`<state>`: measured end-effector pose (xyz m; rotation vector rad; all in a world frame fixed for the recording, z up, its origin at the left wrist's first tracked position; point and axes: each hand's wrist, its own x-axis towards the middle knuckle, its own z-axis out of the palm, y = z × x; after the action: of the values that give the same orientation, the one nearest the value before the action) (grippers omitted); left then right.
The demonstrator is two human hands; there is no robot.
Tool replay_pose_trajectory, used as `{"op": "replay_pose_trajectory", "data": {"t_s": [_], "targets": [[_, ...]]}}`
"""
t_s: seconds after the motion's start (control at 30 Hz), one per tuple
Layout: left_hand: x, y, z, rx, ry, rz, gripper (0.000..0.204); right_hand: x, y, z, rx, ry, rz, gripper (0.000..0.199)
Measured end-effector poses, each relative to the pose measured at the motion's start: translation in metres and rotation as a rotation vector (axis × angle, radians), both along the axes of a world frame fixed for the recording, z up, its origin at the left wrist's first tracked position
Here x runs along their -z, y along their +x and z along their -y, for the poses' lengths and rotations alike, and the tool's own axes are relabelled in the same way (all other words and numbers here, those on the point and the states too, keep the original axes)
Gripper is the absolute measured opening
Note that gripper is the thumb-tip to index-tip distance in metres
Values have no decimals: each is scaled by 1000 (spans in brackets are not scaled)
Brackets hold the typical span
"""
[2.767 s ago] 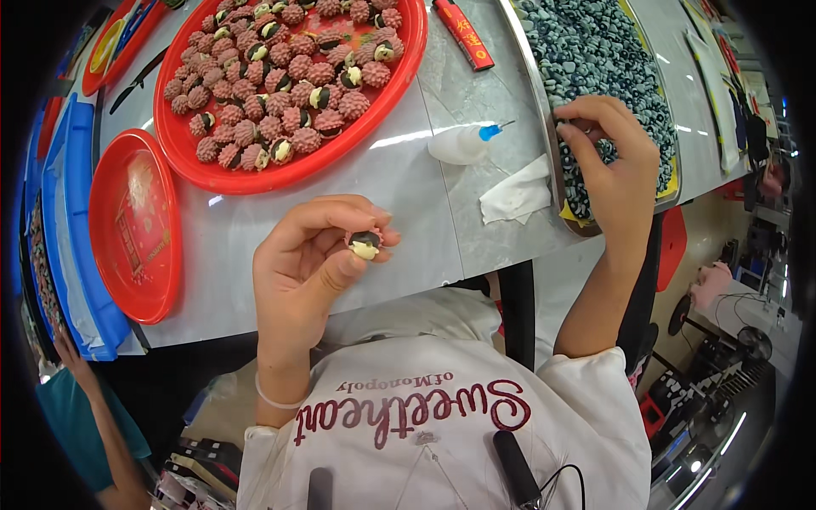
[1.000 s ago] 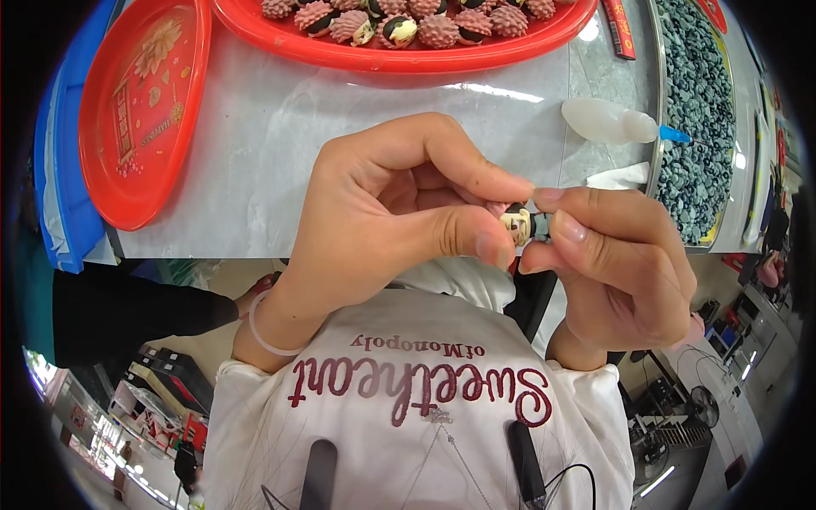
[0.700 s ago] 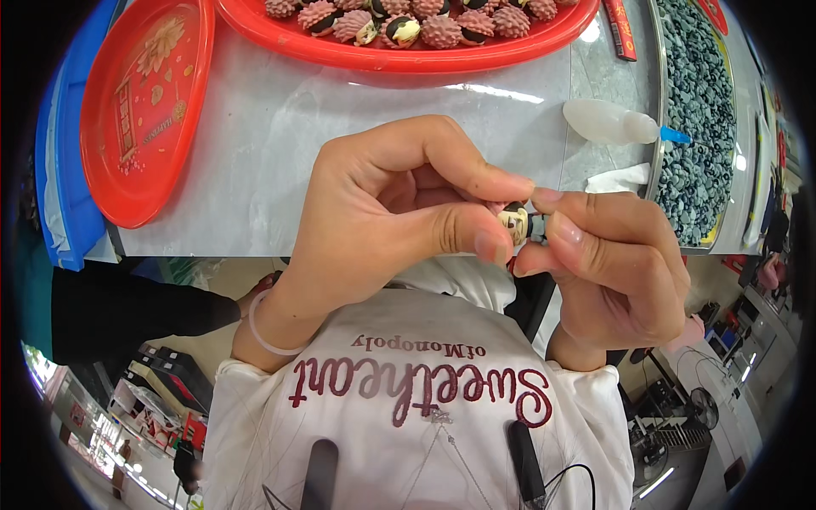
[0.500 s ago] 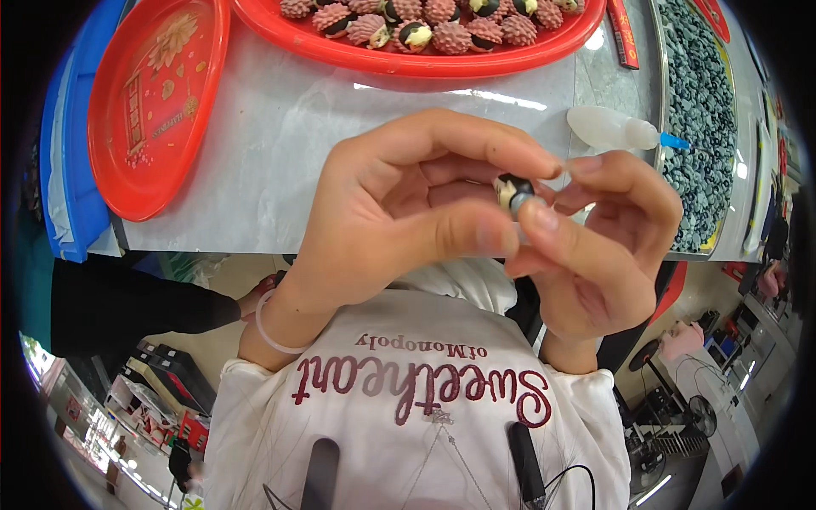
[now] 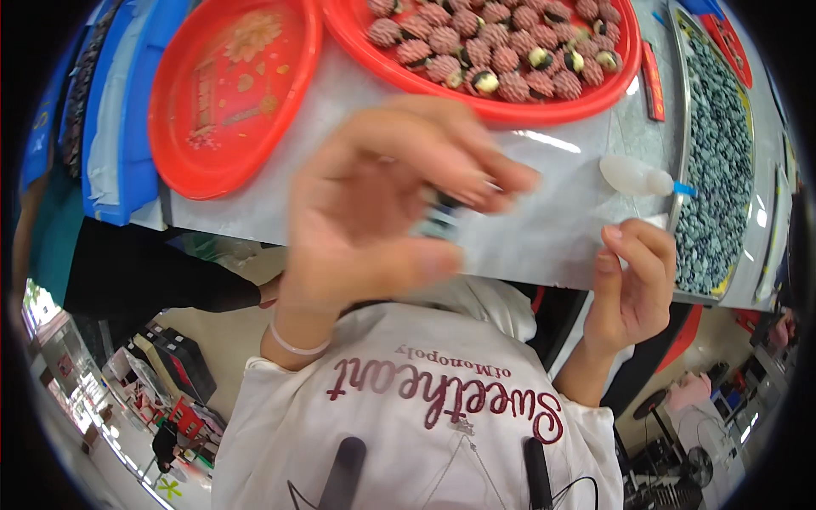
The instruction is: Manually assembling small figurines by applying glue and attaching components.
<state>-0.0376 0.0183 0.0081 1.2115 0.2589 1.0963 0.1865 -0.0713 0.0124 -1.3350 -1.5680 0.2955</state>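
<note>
My left hand (image 5: 382, 204), smeared by motion, is curled around a small dark-and-pale piece (image 5: 442, 211) that shows below its bent fingers. My right hand (image 5: 633, 285) is apart from it, lower and to the right, at the near edge of the table. Its thumb and forefinger are pinched together; whatever is between them is too small to make out. Beyond my left hand, a red oval tray (image 5: 552, 110) carries many knobbly pink pieces (image 5: 444, 40), some with black and cream parts. A translucent bottle (image 5: 629, 174) with a blue tip lies above my right hand.
Another red tray (image 5: 204, 183) with a flower print lies at the left, beside blue bins (image 5: 127, 183). A metal-edged tray of dark green stones (image 5: 718, 161) stands at the right. A thin red packet (image 5: 653, 81) lies near it. Another person's dark sleeve (image 5: 161, 268) shows at the left.
My hands have come apart. The left has moved left with the small piece, while the right has drawn away to the right and down. The whole view has shifted a little.
</note>
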Motion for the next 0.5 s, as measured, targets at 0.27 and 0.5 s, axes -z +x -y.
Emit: {"op": "replay_pose_trajectory", "data": {"t_s": [0.27, 0.5], "targets": [[-40, -71, -42, -684, 109, -968, 25, 2, 6, 1, 6, -42, -60, 19], [-70, -47, -77, -751, 765, -1305, 18, 2, 13, 3, 8, -9, -16, 17]]}}
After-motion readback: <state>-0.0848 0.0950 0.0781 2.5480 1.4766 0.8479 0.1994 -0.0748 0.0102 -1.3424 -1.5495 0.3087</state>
